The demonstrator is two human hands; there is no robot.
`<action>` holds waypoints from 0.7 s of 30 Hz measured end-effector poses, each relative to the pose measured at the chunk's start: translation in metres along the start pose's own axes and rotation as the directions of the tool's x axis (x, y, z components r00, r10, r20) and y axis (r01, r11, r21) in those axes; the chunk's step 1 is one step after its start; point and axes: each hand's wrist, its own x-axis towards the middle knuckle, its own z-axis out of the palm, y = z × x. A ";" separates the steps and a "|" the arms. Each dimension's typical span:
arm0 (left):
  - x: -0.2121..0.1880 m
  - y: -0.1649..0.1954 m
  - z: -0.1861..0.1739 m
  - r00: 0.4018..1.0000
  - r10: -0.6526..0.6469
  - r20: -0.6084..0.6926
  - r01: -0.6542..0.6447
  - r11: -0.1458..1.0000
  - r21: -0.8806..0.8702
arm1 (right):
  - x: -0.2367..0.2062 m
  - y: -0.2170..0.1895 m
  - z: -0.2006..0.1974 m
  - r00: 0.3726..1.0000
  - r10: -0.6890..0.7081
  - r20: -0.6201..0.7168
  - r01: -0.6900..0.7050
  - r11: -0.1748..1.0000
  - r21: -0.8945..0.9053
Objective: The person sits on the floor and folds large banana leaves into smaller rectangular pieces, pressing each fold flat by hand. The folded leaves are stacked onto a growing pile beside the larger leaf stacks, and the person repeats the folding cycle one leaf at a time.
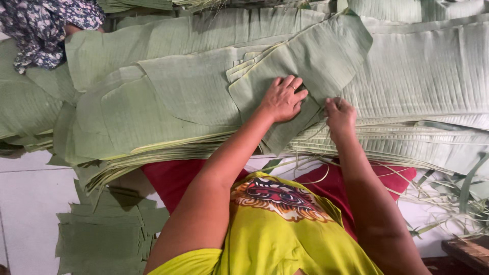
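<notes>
A thick stack of pale green banana leaf sheets [168, 97] lies across my lap. My left hand [282, 98] rests flat, fingers together, on the top folded leaf piece [316, 56]; a ring shows on one finger. My right hand [340, 114] is curled at the right edge of that same piece, its fingertips pinching the leaf where it meets the long leaf strips [428, 71]. Whether it holds a tool is hidden.
A second person in a dark floral garment [46, 25] sits at the far left. A pile of cut square leaf pieces [104, 234] lies on the white tiled floor [25, 198]. Leaf ribs and trimmings [448, 193] lie at the right, beside a wooden edge [468, 252].
</notes>
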 end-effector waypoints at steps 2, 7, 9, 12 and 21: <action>0.004 0.001 -0.007 0.998 -0.068 0.016 0.068 0.998 -0.012 | -0.021 -0.008 -0.014 0.999 0.030 0.044 -0.041 0.966 0.256; 0.016 -0.020 -0.020 0.874 -0.318 0.368 0.297 0.948 0.115 | -0.099 0.001 -0.071 0.982 0.159 0.102 -0.178 0.958 0.227; 0.021 -0.039 -0.021 0.880 -0.359 0.310 0.388 0.921 -0.035 | -0.126 0.019 -0.083 0.935 0.339 0.105 -0.352 0.923 0.156; 0.023 -0.062 -0.020 0.900 -0.413 0.142 0.424 0.751 -0.506 | -0.148 0.046 -0.063 0.884 0.248 0.397 -0.412 0.815 0.408; 0.001 -0.028 0.004 0.977 -0.130 0.171 0.125 0.991 0.040 | -0.123 0.067 0.044 0.867 0.066 0.493 -0.020 0.995 -0.098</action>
